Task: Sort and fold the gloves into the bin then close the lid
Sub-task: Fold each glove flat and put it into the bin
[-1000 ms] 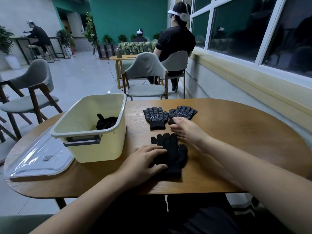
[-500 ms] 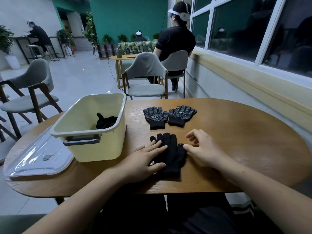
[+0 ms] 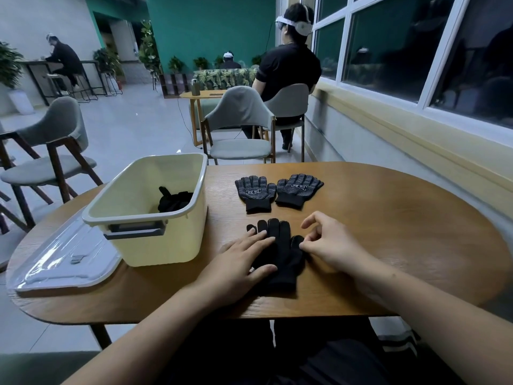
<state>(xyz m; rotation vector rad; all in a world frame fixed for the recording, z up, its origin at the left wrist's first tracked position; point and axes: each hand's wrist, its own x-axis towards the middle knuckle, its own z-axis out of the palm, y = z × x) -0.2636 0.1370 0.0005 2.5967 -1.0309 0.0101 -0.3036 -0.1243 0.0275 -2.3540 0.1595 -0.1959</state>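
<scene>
Head view: black gloves (image 3: 280, 254), just right of cream bin (image 3: 155, 245). Left hand (image 3: 238, 262) flat, pressing them; right hand (image 3: 330, 243) pinching thumb edge. Step: likely folding. Next: double over, drop in bin.

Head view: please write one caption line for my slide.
Left hand presses the black glove flat on the table, right hand pinches its edge; two dotted gloves lie beyond, cream bin open.

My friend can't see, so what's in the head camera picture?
A left hand presses flat on a plain black glove on a wooden table; the right hand touches its edge. Two dotted gloves lie beyond, and a cream bin holding dark gloves sits beside its clear lid.
</scene>
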